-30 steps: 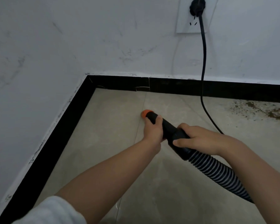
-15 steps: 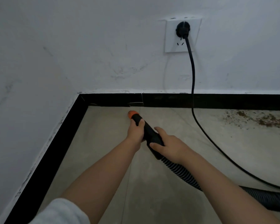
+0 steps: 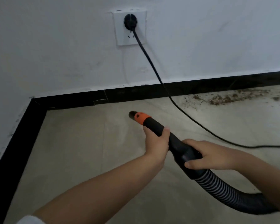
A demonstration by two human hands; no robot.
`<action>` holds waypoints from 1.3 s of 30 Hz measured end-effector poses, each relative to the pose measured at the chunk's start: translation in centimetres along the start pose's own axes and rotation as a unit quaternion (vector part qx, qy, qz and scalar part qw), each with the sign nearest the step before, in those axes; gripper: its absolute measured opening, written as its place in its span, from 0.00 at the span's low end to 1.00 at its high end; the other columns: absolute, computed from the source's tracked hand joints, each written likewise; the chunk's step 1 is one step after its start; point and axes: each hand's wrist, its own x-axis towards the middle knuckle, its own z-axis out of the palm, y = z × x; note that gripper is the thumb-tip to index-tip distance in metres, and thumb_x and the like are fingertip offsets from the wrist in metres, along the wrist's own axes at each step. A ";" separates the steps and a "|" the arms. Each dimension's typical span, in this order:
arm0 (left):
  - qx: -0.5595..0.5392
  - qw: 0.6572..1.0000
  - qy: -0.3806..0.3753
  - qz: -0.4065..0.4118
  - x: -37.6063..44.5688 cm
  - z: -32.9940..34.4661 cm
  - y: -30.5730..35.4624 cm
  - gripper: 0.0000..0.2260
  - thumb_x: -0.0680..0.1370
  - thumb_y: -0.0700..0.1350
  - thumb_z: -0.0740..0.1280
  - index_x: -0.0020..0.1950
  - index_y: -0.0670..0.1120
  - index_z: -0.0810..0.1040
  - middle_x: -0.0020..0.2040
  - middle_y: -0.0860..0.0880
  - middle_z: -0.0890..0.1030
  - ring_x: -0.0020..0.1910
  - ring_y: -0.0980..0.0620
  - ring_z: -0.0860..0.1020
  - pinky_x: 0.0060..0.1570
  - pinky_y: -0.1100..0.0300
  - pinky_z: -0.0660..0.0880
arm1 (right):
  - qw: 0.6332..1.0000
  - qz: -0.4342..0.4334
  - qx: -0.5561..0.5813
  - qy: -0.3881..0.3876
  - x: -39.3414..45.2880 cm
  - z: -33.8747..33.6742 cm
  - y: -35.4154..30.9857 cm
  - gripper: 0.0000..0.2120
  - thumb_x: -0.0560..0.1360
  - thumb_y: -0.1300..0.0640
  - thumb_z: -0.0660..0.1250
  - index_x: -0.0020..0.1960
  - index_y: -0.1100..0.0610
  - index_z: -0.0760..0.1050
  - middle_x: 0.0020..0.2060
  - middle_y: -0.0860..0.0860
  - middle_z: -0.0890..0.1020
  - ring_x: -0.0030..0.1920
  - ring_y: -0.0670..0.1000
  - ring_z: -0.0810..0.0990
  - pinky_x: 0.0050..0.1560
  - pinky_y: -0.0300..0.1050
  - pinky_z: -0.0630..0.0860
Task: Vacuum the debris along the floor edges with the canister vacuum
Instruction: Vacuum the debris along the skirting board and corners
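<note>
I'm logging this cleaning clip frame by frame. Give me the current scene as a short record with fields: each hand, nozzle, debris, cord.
left hand: left hand grips the black wand behind the orange collar
right hand: right hand grips the handle where the ribbed hose begins
nozzle: nozzle points toward the corner, away from the dirt
debris: debris lies by the black skirting, far right, not yet vacuumed
cord: power cord plugged into the wall socket, trailing right across the floor
</note>
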 end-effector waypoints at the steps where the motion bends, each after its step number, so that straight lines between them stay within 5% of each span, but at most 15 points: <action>1: 0.003 1.000 -0.025 0.007 -0.7 1.2 -0.4 0.25 0.78 0.44 0.64 0.72 0.48 0.57 0.58 0.49 0.75 0.57 0.48 0.76 0.61 0.49 0.74 | 0.999 0.014 0.029 0.006 -1.3 0.0 1.4 0.18 0.66 0.49 0.72 0.52 0.48 0.69 0.44 0.44 0.78 0.42 0.38 0.78 0.42 0.32 0.72; 6: 0.074 0.987 -0.145 -0.007 -3.6 8.0 -2.7 0.22 0.76 0.42 0.67 0.66 0.42 0.62 0.51 0.49 0.75 0.53 0.47 0.77 0.54 0.49 0.78 | 0.986 0.070 0.127 0.085 -7.2 1.1 7.7 0.37 0.47 0.48 0.68 0.54 0.63 0.70 0.39 0.49 0.75 0.37 0.41 0.75 0.36 0.35 0.71; 11: 0.173 0.958 -0.228 0.006 -4.2 13.8 -2.5 0.18 0.79 0.46 0.62 0.66 0.42 0.64 0.54 0.45 0.76 0.44 0.49 0.78 0.39 0.61 0.77 | 0.931 0.066 0.248 0.261 -12.2 1.1 11.4 0.30 0.44 0.49 0.66 0.44 0.60 0.69 0.35 0.53 0.72 0.34 0.46 0.72 0.33 0.37 0.67; 16: 0.416 0.878 -0.199 0.127 -0.3 15.4 -1.6 0.19 0.80 0.46 0.59 0.69 0.40 0.68 0.61 0.39 0.76 0.60 0.41 0.75 0.61 0.51 0.72 | 0.888 0.034 0.286 0.359 -12.3 -1.6 13.9 0.29 0.49 0.46 0.71 0.46 0.59 0.72 0.37 0.51 0.76 0.37 0.47 0.75 0.36 0.34 0.72; 21: 0.687 0.693 -0.046 0.215 6.4 12.0 0.3 0.16 0.80 0.42 0.55 0.66 0.39 0.69 0.65 0.40 0.72 0.64 0.42 0.69 0.59 0.53 0.68 | 0.900 0.039 0.263 0.345 -9.5 -5.3 14.5 0.15 0.60 0.49 0.74 0.40 0.53 0.72 0.34 0.47 0.75 0.36 0.45 0.74 0.37 0.39 0.69; 25: 0.833 0.491 -0.049 0.251 9.4 11.4 1.0 0.20 0.81 0.41 0.54 0.73 0.41 0.59 0.73 0.43 0.60 0.75 0.45 0.54 0.72 0.51 0.53 | 0.905 0.079 0.238 0.344 -8.3 -7.3 15.3 0.17 0.54 0.48 0.68 0.39 0.54 0.71 0.36 0.50 0.74 0.38 0.50 0.74 0.40 0.44 0.68; 27: 0.867 0.429 -0.046 0.248 10.3 11.7 1.3 0.23 0.82 0.43 0.52 0.76 0.41 0.51 0.76 0.44 0.54 0.76 0.45 0.46 0.73 0.48 0.44 | 0.912 0.107 0.212 0.336 -7.9 -7.7 15.5 0.19 0.53 0.47 0.66 0.40 0.56 0.72 0.36 0.51 0.75 0.39 0.51 0.74 0.40 0.45 0.67; 32: 0.915 0.389 -0.077 0.081 12.4 10.9 0.7 0.21 0.83 0.50 0.48 0.74 0.45 0.59 0.71 0.46 0.68 0.71 0.46 0.64 0.72 0.44 0.45 | 0.946 0.120 0.143 0.266 -7.4 -7.2 15.3 0.17 0.58 0.46 0.71 0.38 0.56 0.71 0.34 0.50 0.74 0.37 0.50 0.73 0.36 0.44 0.65; 37: 0.911 0.348 -0.222 0.007 10.7 6.7 -3.4 0.19 0.84 0.47 0.47 0.71 0.43 0.66 0.69 0.44 0.68 0.68 0.45 0.67 0.68 0.52 0.61 | 0.958 0.150 0.076 0.233 -7.8 -7.0 14.7 0.16 0.73 0.44 0.66 0.41 0.57 0.72 0.37 0.51 0.76 0.38 0.49 0.74 0.37 0.43 0.65; 39: 0.886 0.386 -0.257 0.025 9.8 5.1 -5.1 0.18 0.84 0.46 0.48 0.69 0.41 0.68 0.67 0.41 0.69 0.65 0.44 0.69 0.64 0.53 0.64 | 0.961 0.177 0.036 0.210 -8.0 -6.8 14.3 0.16 0.73 0.43 0.65 0.41 0.56 0.73 0.38 0.51 0.76 0.38 0.49 0.74 0.36 0.42 0.65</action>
